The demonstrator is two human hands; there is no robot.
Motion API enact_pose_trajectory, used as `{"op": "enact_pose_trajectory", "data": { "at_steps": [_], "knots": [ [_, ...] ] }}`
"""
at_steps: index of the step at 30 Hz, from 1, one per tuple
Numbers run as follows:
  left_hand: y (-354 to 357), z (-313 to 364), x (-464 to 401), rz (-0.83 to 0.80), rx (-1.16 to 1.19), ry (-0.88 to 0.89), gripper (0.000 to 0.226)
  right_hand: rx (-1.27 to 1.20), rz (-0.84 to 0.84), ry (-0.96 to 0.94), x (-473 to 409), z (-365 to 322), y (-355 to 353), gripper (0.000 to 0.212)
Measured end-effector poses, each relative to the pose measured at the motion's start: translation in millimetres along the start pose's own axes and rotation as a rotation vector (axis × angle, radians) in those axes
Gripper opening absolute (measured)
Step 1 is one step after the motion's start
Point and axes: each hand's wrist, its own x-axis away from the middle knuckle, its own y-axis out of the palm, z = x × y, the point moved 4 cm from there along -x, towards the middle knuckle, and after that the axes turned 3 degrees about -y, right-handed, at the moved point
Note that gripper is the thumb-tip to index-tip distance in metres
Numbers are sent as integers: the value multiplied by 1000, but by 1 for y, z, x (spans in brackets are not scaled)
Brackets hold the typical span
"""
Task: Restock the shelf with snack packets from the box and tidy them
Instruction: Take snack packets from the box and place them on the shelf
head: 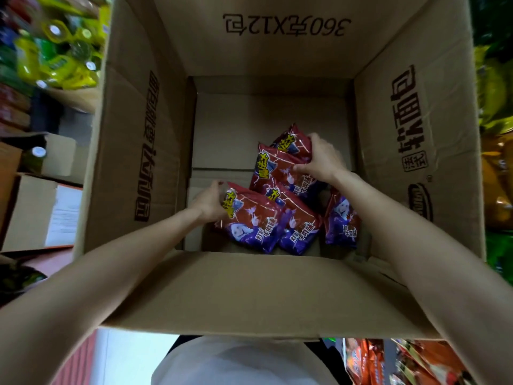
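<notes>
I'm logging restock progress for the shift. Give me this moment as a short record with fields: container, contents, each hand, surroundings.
container: open cardboard box, flaps up, seen from above
contents: about five red and purple snack packets on the box floor; much of the floor bare
left hand: grips the near left packet by its top edge
right hand: grips two far packets together
loose packet: by the right wall, untouched
surroundings: yellow-green goods at left, orange packets at lower right
</notes>
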Motion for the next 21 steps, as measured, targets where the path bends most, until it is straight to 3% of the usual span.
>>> {"op": "enact_pose_trajectory", "data": {
  "at_steps": [5, 7, 12, 17, 21],
  "knots": [
    [-25, 28, 14, 56, -58, 154, 38, 97, 34, -63, 12, -4, -7, 71],
    [-32, 36, 20, 63, -50, 245, 27, 183, 21, -88, 15, -9, -6, 72],
    [-30, 33, 23, 43, -187, 301, 30, 367, -45, -87, 17, -26, 11, 89],
    [-26, 35, 27, -59, -157, 286, 41, 408, 47, -127, 27, -36, 8, 75],
    [-33, 46, 31, 1, -343, 327, 56, 328, 209, -136, 52, -47, -32, 73]
  ]
}}
